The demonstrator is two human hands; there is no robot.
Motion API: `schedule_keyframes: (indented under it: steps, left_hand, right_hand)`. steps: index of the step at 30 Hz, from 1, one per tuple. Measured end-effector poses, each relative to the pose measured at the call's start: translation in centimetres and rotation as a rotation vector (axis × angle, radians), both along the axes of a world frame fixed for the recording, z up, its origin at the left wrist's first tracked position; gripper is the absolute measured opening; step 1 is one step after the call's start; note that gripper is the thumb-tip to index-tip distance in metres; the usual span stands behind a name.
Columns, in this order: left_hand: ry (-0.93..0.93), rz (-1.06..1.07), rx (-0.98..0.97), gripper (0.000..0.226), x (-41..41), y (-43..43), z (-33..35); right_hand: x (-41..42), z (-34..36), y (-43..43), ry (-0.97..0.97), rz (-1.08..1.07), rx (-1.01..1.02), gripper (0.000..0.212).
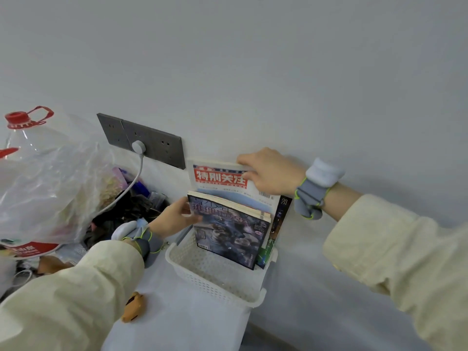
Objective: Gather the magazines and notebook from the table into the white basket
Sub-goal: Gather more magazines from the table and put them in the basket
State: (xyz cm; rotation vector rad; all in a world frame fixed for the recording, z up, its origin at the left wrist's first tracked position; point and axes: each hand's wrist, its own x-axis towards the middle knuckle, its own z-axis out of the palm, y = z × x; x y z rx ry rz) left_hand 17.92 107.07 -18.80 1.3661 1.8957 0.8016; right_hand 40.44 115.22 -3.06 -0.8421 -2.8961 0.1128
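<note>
Both hands on the stack! The right hand (272, 173) curls its fingers over the top edge of the red-titled magazine (220, 177), thumb on the cover. The left hand (174, 217), at nine o'clock of the dark magazine (228, 234), pinches its left edge. Both magazines stand upright in the white basket (210, 272) on the bench (177, 325), with a slim dark volume (281, 216) at their three o'clock. A plastic bag (50, 178) sits well off at nine.

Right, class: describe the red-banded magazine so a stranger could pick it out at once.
Find the white basket near the grey wall sockets. The rearmost magazine standing in it, nearest the wall, is held by the right hand. Only it has a white cover with a red band; the magazine in front is dark.
</note>
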Motion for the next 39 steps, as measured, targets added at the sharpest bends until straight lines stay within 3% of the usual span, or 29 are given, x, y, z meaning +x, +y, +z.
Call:
schedule_keyframes:
  steps: [9,22,27,33,35,39]
  left_hand:
    - [-0.054,0.011,0.052,0.045,1.7,0.4,-0.3]
    - [0.011,0.104,0.086,0.062,2.8,1.1,-0.5]
    - [0.071,0.077,0.095,0.061,2.5,1.4,-0.9]
    - [0.060,0.173,0.084,0.055,2.8,1.9,-1.1]
    - [0.044,0.174,0.113,0.058,2.8,1.9,-0.9]
    - [0.032,0.148,0.143,0.060,3.0,2.2,-0.3]
  right_hand:
    - [0.0,-7.0,-0.3,-0.076,-0.070,-0.083,0.016]
    - [-0.8,-8.7,0.1,0.091,-0.117,-0.325,0.024]
    - [0.5,-7.0,-0.8,0.158,-0.074,-0.241,0.033]
    - [4.2,-5.3,-2.3,0.323,0.019,0.018,0.022]
    - [5.3,-5.9,-2.6,0.262,-0.036,-0.036,0.028]
    - [6.7,-8.8,-2.4,-0.096,-0.173,-0.216,0.054]
